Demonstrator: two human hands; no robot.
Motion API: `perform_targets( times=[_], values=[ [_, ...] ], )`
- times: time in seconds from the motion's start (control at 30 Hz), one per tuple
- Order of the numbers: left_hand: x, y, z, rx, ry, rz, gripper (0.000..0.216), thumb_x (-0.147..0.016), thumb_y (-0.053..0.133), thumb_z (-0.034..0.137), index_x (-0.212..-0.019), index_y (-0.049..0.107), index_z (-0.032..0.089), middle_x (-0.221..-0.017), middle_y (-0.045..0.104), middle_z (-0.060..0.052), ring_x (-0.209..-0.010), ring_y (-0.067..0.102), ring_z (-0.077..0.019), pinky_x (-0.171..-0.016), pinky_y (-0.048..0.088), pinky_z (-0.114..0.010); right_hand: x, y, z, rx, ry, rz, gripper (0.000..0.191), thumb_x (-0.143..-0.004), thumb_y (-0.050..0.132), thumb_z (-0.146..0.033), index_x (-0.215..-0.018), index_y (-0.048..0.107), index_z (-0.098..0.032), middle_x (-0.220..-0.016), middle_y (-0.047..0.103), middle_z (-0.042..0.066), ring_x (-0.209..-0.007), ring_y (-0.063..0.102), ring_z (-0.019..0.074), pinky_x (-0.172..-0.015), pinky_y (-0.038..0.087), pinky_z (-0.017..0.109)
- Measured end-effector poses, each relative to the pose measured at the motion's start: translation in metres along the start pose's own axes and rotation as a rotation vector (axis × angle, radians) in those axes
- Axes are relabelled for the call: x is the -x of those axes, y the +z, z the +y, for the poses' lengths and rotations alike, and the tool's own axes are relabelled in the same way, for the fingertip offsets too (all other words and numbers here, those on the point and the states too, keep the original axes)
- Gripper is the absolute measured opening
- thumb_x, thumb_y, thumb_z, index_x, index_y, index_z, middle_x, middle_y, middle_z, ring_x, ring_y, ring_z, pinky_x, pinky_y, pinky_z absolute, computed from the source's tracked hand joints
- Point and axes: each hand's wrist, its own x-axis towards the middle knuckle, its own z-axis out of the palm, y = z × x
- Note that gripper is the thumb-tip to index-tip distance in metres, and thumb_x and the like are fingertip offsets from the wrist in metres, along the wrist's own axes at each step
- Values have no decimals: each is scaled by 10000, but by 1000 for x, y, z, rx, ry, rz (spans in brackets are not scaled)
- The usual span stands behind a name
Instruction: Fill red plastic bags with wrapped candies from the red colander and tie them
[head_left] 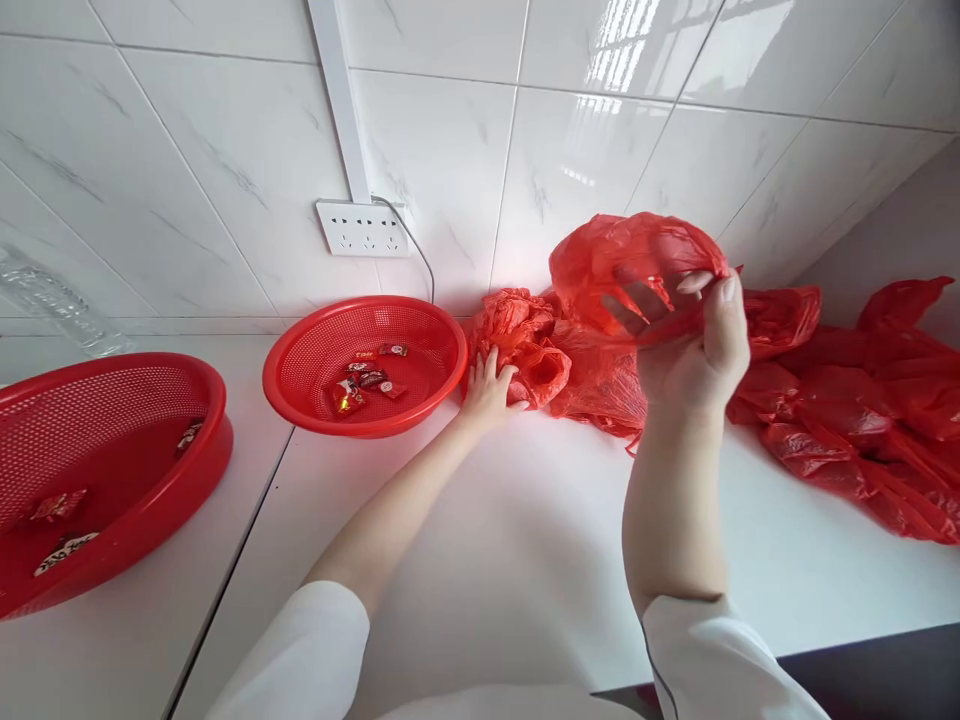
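My right hand (701, 345) is raised above the white counter and holds up a thin red plastic bag (637, 260), fingers inside its mouth and thumb pinching the edge. My left hand (491, 390) reaches forward and rests on a crumpled red plastic bag (525, 340) lying on the counter by the wall, fingers curled onto it. A red mesh basket (420, 395) with several wrapped candies (364, 382) sits just left of that hand.
A second, larger red basket (150, 500) with a few candies stands at the left edge. More red plastic bags (862, 420) are heaped on the counter (525, 540) at right. A wall socket (362, 228) with a cable and a clear bottle (52, 300) are behind.
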Motion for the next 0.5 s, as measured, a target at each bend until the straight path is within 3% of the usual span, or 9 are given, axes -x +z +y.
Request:
perform_targets(
  times=[0.1, 0.2, 0.3, 0.37, 0.43, 0.5],
  values=[
    [13, -32, 7, 118, 35, 167, 575, -798, 675, 412, -1279, 460, 181, -1552, 175, -204, -1425, 221, -400, -1092, 327, -548, 16, -4, -11, -10, 20, -124, 249, -903, 498, -452, -770, 515, -243, -870, 547, 27, -977, 640, 250, -775, 534, 422],
    [49, -77, 22, 242, 77, 375, 450, -872, 582, 333, -1275, 433, 196, -1416, 400, -171, -1354, 381, -286, -1087, 370, -460, 38, -5, -16, -7, 84, -306, 229, -894, 542, -442, -769, 596, -259, -756, 560, 17, -917, 642, 236, -798, 541, 419],
    [82, -111, 38, 375, 120, 328, 754, -768, 710, 392, -1388, 328, 198, -1439, 387, -167, -1344, 387, -293, -1074, 388, -434, 61, 11, -18, 17, 265, -634, 230, -927, 516, -401, -847, 671, -253, -826, 633, 32, -861, 642, 211, -792, 544, 377],
    [94, -121, 42, 464, 57, 277, 616, -802, 672, 355, -1339, 409, 208, -1370, 479, -134, -1270, 473, -272, -1049, 406, -414, 72, 30, -18, 14, 365, -831, 268, -951, 478, -398, -905, 690, -241, -873, 662, 36, -854, 640, 194, -812, 540, 352],
    [101, -121, 39, 547, -49, 195, 285, -871, 539, 242, -1154, 549, 208, -1167, 616, -80, -1099, 588, -228, -959, 460, -371, 79, 48, -15, -22, 406, -883, 300, -962, 458, -412, -941, 700, -236, -913, 679, 34, -898, 639, 186, -870, 525, 342],
    [106, -120, 31, 574, -163, 112, 196, -848, 442, 129, -951, 593, 198, -931, 660, -35, -901, 630, -199, -819, 494, -326, 83, 59, -10, -70, 440, -805, 303, -956, 472, -421, -956, 711, -234, -944, 689, 32, -947, 641, 186, -922, 509, 348]
  ],
)
